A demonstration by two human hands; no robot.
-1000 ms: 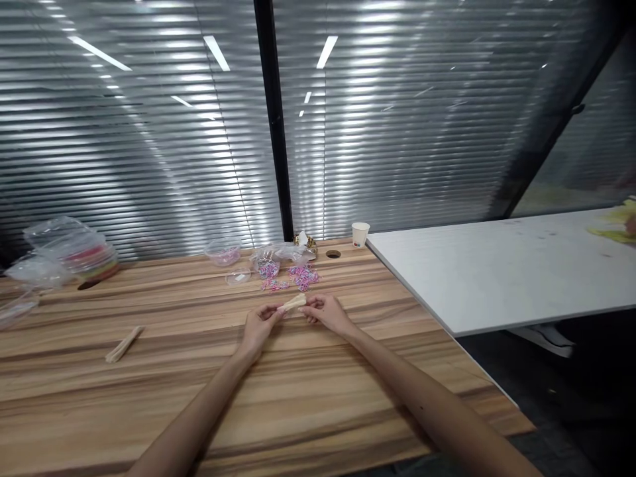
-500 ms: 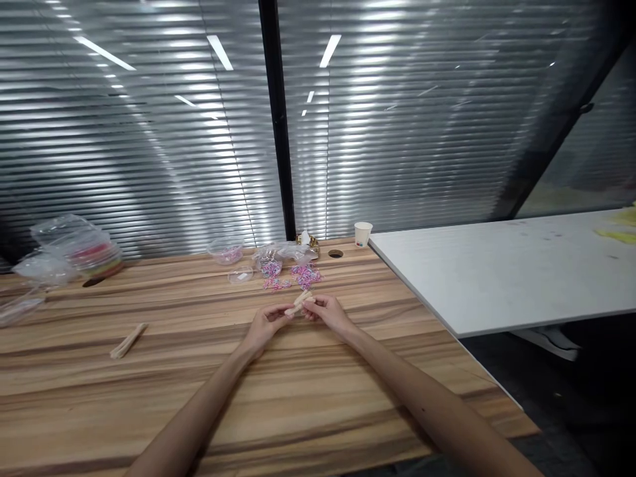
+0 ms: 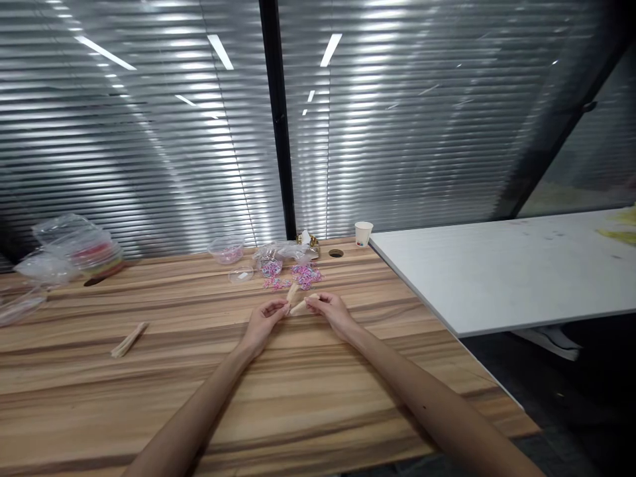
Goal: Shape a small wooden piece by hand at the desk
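Observation:
Over the middle of the table, my left hand [image 3: 263, 324] pinches one end of a cream-coloured bundle of thin strands [image 3: 293, 293], which points up and away from the fingers. My right hand [image 3: 334, 313] is closed on a second cream bundle [image 3: 301, 307], slanting down to the left towards my left fingertips. Whether the two pieces join at the fingertips I cannot tell. Another cream bundle [image 3: 129, 340] lies on the wooden table at the left. Just beyond my hands is a loose pile of small pink, purple and blue bands [image 3: 307, 275].
Behind the pile are a clear bag [image 3: 278, 254], a round plastic tub [image 3: 227, 251] and its lid [image 3: 241, 275]. A paper cup [image 3: 363, 233] stands near the back edge. Plastic containers [image 3: 92, 248] are stacked at the back left. A white table [image 3: 497, 271] adjoins on the right.
The cream pieces, lying together between my hands before, now spread apart into a V. The left one has tipped more upright; my hands have barely shifted.

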